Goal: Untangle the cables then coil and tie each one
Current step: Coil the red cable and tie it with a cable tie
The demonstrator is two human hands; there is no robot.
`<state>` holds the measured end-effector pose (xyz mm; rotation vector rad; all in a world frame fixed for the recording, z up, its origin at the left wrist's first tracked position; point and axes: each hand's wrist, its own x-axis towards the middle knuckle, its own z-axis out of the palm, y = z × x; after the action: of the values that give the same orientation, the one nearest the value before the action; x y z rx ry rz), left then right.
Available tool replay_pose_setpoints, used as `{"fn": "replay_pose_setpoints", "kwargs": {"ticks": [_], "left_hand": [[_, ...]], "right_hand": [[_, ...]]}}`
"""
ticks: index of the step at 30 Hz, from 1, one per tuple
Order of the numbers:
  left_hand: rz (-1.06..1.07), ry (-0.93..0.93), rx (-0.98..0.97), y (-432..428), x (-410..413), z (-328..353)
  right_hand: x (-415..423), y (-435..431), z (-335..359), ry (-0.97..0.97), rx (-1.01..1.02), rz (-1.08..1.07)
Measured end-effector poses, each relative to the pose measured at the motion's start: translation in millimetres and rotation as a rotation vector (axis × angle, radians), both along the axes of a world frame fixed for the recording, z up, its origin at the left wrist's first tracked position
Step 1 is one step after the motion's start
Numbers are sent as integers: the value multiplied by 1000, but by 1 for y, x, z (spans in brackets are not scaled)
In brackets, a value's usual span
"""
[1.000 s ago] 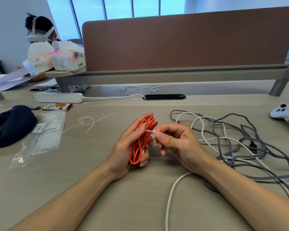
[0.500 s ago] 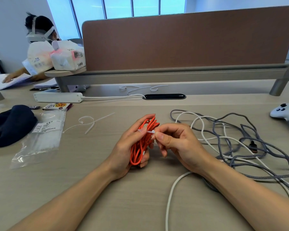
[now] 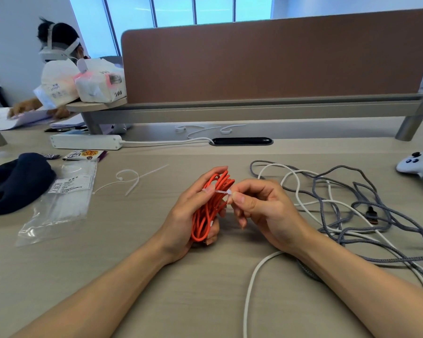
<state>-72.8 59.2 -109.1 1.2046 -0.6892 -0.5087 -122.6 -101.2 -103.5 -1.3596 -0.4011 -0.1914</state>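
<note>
Not much moved in the last second tbh. The orange cable is still a coil mid-counter, with the left hand fingers curled round it. The right hand has crept a touch closer, thumb and forefinger pinching the zip tie that crosses the strands. I'd say cable one is nearly tied.

Count: one coil, one tie on it, two cables still tangled (white cable, grey cable) and one bag of ties.

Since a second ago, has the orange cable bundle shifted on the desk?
No. The orange cable bundle, gripped in the left hand, sits where it was, its top below the left end of the black cable slot, as before.
</note>
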Motion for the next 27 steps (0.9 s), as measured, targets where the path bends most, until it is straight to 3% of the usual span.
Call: {"fn": "replay_pose_setpoints", "kwargs": {"ticks": [27], "left_hand": [[-3,-19,12,0,0,-1]], "right_hand": [[-1,0,0,1,19,24]]}}
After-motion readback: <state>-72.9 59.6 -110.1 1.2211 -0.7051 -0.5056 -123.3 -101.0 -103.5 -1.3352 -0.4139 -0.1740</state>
